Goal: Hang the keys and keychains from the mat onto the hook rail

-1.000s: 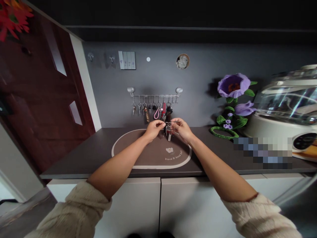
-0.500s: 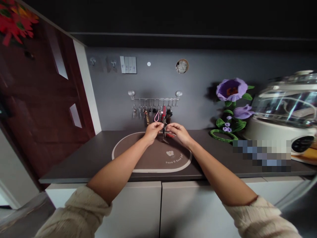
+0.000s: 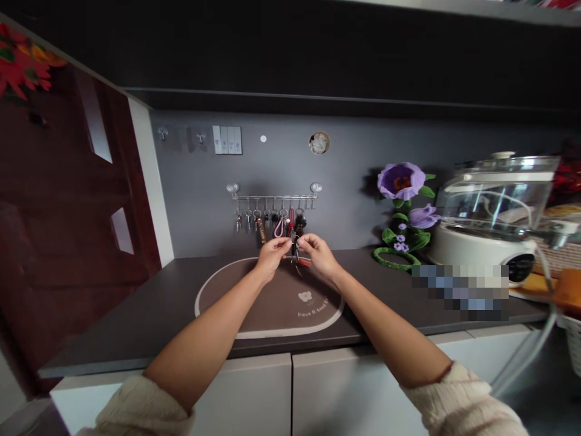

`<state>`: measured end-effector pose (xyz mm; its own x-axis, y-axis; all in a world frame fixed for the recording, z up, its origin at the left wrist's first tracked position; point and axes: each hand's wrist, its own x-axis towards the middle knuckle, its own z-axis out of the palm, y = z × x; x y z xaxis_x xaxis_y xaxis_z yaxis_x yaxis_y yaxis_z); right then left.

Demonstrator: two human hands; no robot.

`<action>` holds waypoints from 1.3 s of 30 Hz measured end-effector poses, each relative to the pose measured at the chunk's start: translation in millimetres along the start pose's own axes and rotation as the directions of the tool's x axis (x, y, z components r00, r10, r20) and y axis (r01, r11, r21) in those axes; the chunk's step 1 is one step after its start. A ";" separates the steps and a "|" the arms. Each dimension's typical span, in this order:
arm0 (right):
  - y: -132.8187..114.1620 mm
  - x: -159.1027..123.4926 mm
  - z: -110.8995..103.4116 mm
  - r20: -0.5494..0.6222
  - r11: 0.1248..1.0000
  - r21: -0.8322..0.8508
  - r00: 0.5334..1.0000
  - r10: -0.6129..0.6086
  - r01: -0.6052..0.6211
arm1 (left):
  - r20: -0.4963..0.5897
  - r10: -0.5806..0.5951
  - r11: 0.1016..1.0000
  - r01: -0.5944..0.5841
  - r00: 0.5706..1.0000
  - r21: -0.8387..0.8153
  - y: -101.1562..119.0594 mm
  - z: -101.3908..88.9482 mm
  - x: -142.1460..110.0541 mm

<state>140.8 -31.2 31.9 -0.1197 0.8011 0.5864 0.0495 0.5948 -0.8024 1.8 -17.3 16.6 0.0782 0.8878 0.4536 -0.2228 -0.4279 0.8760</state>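
A bunch of keys (image 3: 295, 251) hangs between my two hands, above the brown mat. My left hand (image 3: 273, 253) pinches it from the left, thumb and forefinger together. From the right, my right hand (image 3: 318, 251) pinches the ring at the top of the same bunch. A red piece (image 3: 304, 262) dangles below the fingers. Just behind, several key sets hang from a clear hook rack (image 3: 276, 197) on the grey wall, among them a pink loop (image 3: 278, 227) and a red strap (image 3: 292, 219).
The oval mat (image 3: 254, 303) lies on the dark counter (image 3: 136, 303). To the right stand purple artificial flowers (image 3: 402, 181) and a white appliance with a clear cover (image 3: 481, 242). A dark cabinet (image 3: 290, 60) overhangs the counter; a dark red door (image 3: 68, 242) is at left.
The view has tilted up and turned slightly right, so the scene sits lower and further left. Both hands still pinch the keys, with the right fingers closer together.
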 end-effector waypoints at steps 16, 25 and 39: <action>-18.3 68.4 -25.9 -0.247 0.974 0.199 0.956 0.158 -0.110 | -0.079 0.000 0.978 0.016 0.997 0.209 -11.3 -8.4 -0.1; -12.0 97.8 -30.5 -0.349 0.957 0.207 0.899 0.265 -0.201 | -0.076 -0.008 0.971 0.026 0.997 0.236 -13.7 -10.0 0.6; 14.4 109.4 -31.9 -0.408 0.941 0.199 0.850 0.333 -0.273 | -0.095 -0.023 0.971 0.045 0.995 0.235 -13.1 -11.5 1.7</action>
<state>160.1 67.2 88.0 0.3199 0.9063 0.2764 -0.1180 0.3276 -0.9374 -6.3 -8.2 4.1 -0.0095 0.9097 0.4152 0.0151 -0.4150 0.9097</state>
